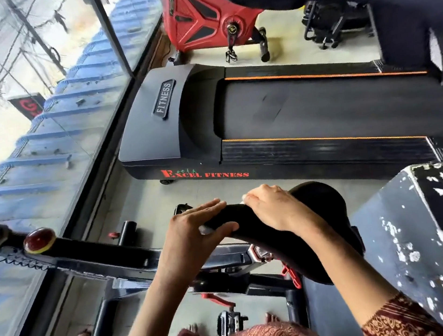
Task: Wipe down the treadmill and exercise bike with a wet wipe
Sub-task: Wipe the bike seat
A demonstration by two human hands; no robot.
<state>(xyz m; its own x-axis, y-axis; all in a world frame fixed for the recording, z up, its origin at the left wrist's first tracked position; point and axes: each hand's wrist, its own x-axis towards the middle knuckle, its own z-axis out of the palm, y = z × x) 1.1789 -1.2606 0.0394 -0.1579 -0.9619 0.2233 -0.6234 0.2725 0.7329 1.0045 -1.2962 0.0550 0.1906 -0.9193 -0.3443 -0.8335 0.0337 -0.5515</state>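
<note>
Right hand (273,209) was curled on a wipe (244,198) atop the bike seat (317,200); left hand (191,228) was clamped round the seat's front tip.

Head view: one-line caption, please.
Left hand holds the exercise bike saddle while the right hand grips a white wipe on it; treadmill beyond.

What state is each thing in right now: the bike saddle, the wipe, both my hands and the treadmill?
Saddle: held by both hands.
Wet wipe: bunched under the right hand, mostly hidden.
Left hand: pinching the saddle's nose, fingers on top, thumb below.
Right hand: curled on the wipe, pressing it onto the saddle.
Treadmill: untouched by either hand.
</note>
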